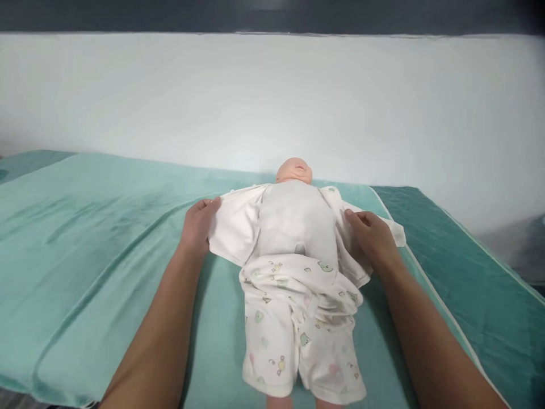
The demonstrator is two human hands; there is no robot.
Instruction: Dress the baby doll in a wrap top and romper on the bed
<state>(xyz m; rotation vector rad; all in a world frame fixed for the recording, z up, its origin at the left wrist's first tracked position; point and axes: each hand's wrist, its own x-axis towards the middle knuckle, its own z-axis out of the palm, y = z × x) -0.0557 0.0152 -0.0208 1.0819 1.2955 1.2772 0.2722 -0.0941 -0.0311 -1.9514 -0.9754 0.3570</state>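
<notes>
A baby doll (298,218) lies on its back, head away from me, its pale cloth torso bare. Its white baby shirt (238,221) is spread open to both sides. My left hand (200,224) pinches the edge of the left front panel and holds it out. On the other side, my right hand (370,236) grips the right front panel between thumb and fingers; a sleeve extends beyond it. White patterned pants (272,324) cover the doll's hips and legs, bunched at the waist. The feet are cut off by the bottom of the view.
A light green blanket (85,255) covers the surface under the doll, with a long crease at left. Darker green fabric (481,284) lies along the right side. Behind stands a white wall (272,102) with a dark band on top.
</notes>
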